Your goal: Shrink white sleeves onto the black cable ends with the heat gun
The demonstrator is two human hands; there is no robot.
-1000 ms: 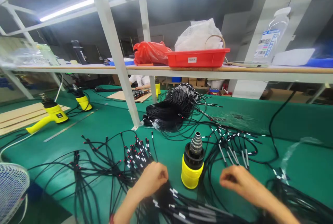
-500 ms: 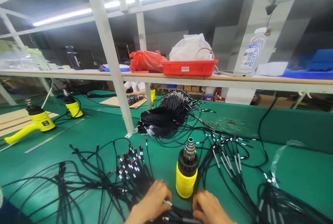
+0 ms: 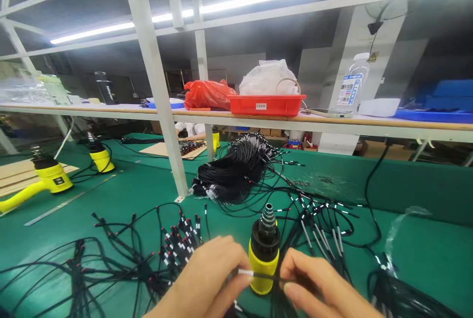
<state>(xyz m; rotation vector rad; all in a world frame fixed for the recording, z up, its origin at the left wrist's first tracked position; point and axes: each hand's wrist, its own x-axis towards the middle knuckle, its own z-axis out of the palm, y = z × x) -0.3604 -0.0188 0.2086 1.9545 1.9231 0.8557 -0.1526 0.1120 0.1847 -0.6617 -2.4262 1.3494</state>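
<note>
The left grip (image 3: 201, 278) and right grip (image 3: 318, 283) are both clamped on one black cable (image 3: 264, 275), which runs taut between them, its white-sleeved end (image 3: 246, 272) poking out just past the left fingers. The cable sits directly in front of an upright yellow heat gun (image 3: 263, 259), close to touching its body, though the exact contact is hard to tell. Left of the left grip, a fan of black leads (image 3: 181, 241) with white and red marks spreads across the green counter (image 3: 111, 197). Right of the right grip lies a looser spread of black leads with pale sleeves (image 3: 318, 232). Beyond the grips sits a large black cable bundle (image 3: 229, 175). Farther left stand two more yellow heat guns (image 3: 51, 177). Past them, a sleeve of a co-worker (image 3: 185, 127) shows by a cardboard sheet (image 3: 162, 149). Farthest off, a shelf (image 3: 332, 122) above the counter carries a red tray (image 3: 266, 105), a red bag (image 3: 207, 95), a white plastic bag (image 3: 268, 79) and a plastic bottle (image 3: 351, 84).
</note>
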